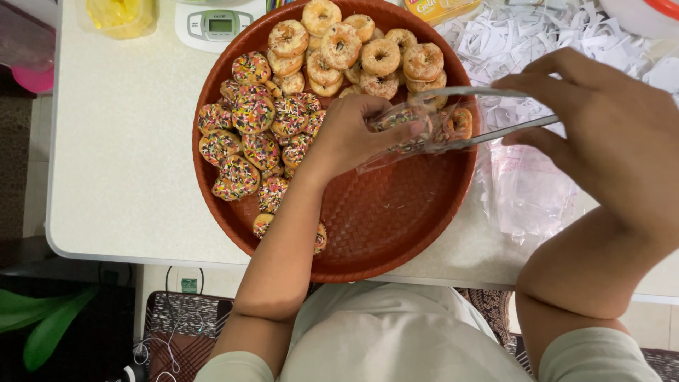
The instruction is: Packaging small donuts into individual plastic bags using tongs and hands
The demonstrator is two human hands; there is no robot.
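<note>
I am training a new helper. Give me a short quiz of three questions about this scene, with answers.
1. True or false: the left hand holds a clear plastic bag.
2. Which tool does the right hand hold?
A. spoon
B. metal tongs
C. knife
3. Which donuts lie on the left side of the round brown tray: sprinkled donuts or plain glazed donuts?

Key: 1 true; 2 B; 3 sprinkled donuts.
</note>
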